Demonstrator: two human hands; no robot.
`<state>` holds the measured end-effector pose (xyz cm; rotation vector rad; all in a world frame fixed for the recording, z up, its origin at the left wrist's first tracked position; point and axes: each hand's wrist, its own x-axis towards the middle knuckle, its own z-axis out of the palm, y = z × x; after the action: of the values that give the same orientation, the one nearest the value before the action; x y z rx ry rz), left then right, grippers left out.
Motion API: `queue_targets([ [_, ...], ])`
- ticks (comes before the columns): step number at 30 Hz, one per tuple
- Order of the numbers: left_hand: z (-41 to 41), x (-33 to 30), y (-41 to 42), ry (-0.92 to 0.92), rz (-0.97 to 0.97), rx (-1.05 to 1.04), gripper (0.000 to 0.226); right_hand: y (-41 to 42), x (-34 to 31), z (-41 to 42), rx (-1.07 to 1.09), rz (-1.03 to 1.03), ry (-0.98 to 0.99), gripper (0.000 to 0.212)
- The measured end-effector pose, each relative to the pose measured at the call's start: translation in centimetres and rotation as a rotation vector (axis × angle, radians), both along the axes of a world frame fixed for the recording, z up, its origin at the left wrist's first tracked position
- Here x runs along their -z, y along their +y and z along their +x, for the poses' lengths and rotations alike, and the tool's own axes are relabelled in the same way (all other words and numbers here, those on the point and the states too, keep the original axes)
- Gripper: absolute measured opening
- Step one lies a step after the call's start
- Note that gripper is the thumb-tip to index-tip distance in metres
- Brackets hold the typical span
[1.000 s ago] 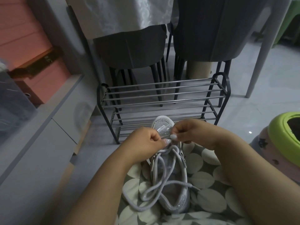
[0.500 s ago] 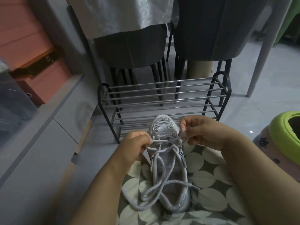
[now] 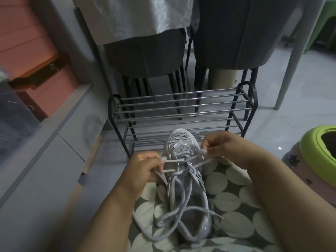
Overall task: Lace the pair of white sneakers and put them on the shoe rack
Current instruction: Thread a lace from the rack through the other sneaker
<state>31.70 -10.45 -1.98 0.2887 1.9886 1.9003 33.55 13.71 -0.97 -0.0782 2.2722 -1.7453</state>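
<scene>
One white sneaker [image 3: 181, 142] lies on my lap, on spotted grey cloth [image 3: 229, 200], with its toe pointing toward the shoe rack [image 3: 181, 106]. Its grey-white lace [image 3: 183, 211] crosses the eyelets near the toe and trails in loose loops toward me. My left hand [image 3: 143, 171] pinches the lace on the shoe's left side. My right hand [image 3: 223, 148] pinches the other strand at the shoe's right. The lace stretches taut between them. A second sneaker is not in view.
The two-tier black metal rack stands on the floor right ahead. Behind it are two dark chairs [image 3: 145, 57] and a cloth-covered table. A grey cabinet [image 3: 45, 160] runs along the left. A green and pink plastic seat [image 3: 318, 157] sits at the right.
My hands have drawn apart, left hand leftward and down, right hand to the right, pulling the lace tight across the shoe's front eyelets.
</scene>
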Motion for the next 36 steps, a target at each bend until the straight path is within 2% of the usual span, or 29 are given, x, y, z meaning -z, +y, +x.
queue_targets([
  [3, 0.0, 0.1, 0.8, 0.075, -0.191, 0.038, 0.027, -0.6, -0.2, -0.2, -0.040, 0.046, -0.016, 0.012],
  [5, -0.2, 0.2, 1.4, 0.111, -0.308, 0.074, 0.027, -1.2, -0.6, -0.4, -0.073, 0.127, -0.020, 0.016],
  [9, -0.6, 0.9, 1.6, 0.213, -0.416, 0.106, 0.037, -2.5, -0.9, -0.4, -0.113, 0.482, 0.044, 0.021],
  [11, -0.5, 0.8, 1.7, 0.252, -0.448, 0.112, 0.036, -2.9, -1.0, -0.4, -0.130, 0.565, 0.094, 0.022],
  [13, -0.5, 0.8, 1.6, 0.203, -0.389, 0.098, 0.037, -2.6, -1.0, -0.4, -0.100, 0.465, 0.083, 0.019],
  [16, -0.8, 1.2, 1.0, 0.047, -0.182, 0.005, 0.037, -1.6, -0.9, -0.1, 0.020, 0.224, 0.036, 0.019],
  [18, -0.7, 1.3, 0.7, 0.030, -0.147, -0.036, 0.032, -1.3, -0.7, 0.1, 0.054, 0.179, 0.034, 0.022],
  [24, -0.6, 1.4, 1.0, 0.082, -0.278, -0.028, 0.036, -1.8, -0.5, -0.2, 0.071, 0.260, 0.047, 0.024],
  [27, -0.5, 1.4, 0.9, 0.125, -0.293, -0.050, 0.031, -2.1, -0.6, 0.0, 0.034, 0.374, 0.070, 0.020],
  [29, -0.2, 1.2, 0.7, 0.192, -0.275, -0.067, 0.022, -2.3, -0.8, 0.1, 0.062, 0.440, 0.156, 0.012],
  [32, 0.3, 0.9, 0.5, 0.298, -0.233, -0.041, 0.021, -2.7, -1.5, 0.4, 0.107, 0.477, 0.326, 0.015],
  [36, 0.6, 0.7, 0.6, 0.386, -0.311, 0.047, 0.016, -3.6, -2.4, 0.8, -0.070, 0.528, 0.333, 0.016],
])
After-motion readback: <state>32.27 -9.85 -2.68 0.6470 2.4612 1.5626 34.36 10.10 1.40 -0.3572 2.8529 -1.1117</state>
